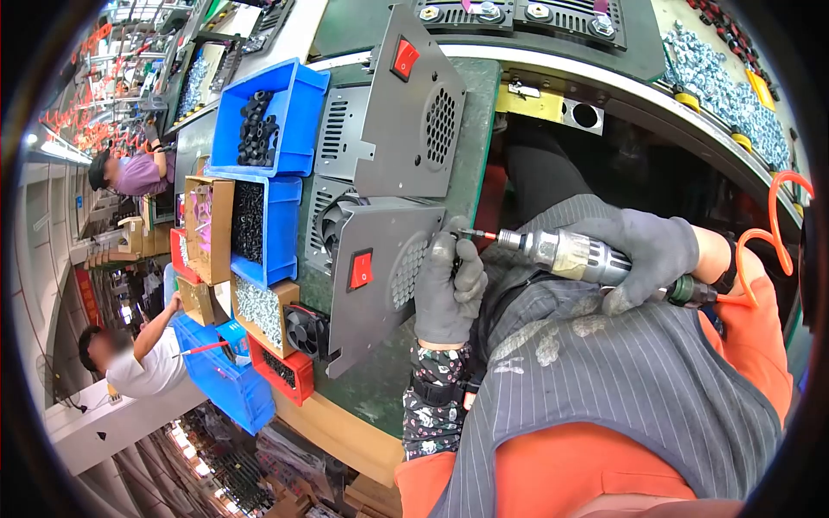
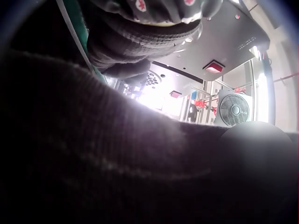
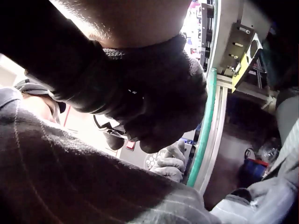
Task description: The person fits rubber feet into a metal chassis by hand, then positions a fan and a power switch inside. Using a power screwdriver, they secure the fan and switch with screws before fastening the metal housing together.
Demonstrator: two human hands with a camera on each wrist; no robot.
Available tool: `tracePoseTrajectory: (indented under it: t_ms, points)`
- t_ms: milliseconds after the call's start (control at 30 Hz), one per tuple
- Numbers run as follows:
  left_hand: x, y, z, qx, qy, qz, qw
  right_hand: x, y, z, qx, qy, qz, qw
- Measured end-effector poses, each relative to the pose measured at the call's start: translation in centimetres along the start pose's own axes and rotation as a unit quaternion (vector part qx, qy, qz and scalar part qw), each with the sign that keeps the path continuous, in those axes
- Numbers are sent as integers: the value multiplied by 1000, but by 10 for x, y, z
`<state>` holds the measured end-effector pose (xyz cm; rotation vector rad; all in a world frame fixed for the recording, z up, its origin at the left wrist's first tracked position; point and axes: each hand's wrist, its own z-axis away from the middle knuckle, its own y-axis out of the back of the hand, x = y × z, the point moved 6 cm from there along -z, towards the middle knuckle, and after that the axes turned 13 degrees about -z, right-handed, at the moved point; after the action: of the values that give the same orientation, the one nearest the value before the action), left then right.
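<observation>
In the head view my gloved right hand grips a power screwdriver fitted with a thin bit, which points at my left hand. My gloved left hand has its fingers curled, with thumb and forefinger pinching a small dark piece at the bit's tip. Just beside that hand stands a grey metal panel with a red switch and a round honeycomb grille. A second such panel stands farther along. The wrist views are dark and mostly blocked by glove and clothing.
Blue bins of black parts, a cardboard box of screws, a red bin and a black fan line the bench's far side. An orange coiled cord trails from the screwdriver. Two people are in the background.
</observation>
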<state>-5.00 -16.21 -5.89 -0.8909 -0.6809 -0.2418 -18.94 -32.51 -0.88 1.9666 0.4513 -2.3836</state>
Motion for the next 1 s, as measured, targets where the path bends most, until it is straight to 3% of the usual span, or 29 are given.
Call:
tracePoseTrajectory:
  t_ms: [167,233,367,433,533,567,600,667,733,800,867,933,1000]
  points:
    - [1,-7,1,27,-21,-45,998,5,-3,1,-10,12,4,1000]
    - [4,-8,4,91,-38,-121,988,3,-4,1,-17,-17,17,1000]
    - [6,-11,2,99,-74,-209,970,6,-2,1,-14,-6,0,1000]
    - [16,-13,6,136,-101,-398,902,5,-1,3,-25,-9,-6,1000]
    - [16,-15,5,122,-100,-402,902,8,3,3,-31,-3,-20,999]
    - [14,-17,5,73,-65,-380,920,9,5,2,-32,-2,-22,999]
    - [17,-17,9,74,-64,-381,919,5,10,0,-8,25,25,999]
    - [23,-36,17,-12,-46,-597,801,4,20,-4,15,55,71,996]
    - [46,-76,35,-84,-62,-755,647,17,34,-12,55,1,77,995]
    - [95,-123,52,-59,-123,-814,564,24,40,-17,68,-29,80,994]
    - [140,-139,63,48,-192,-824,530,24,43,-23,70,-22,89,993]
    - [171,-165,46,126,-113,-869,464,27,43,-28,68,-23,85,994]
    - [184,-157,16,116,-62,-890,436,27,43,-32,67,-23,81,994]
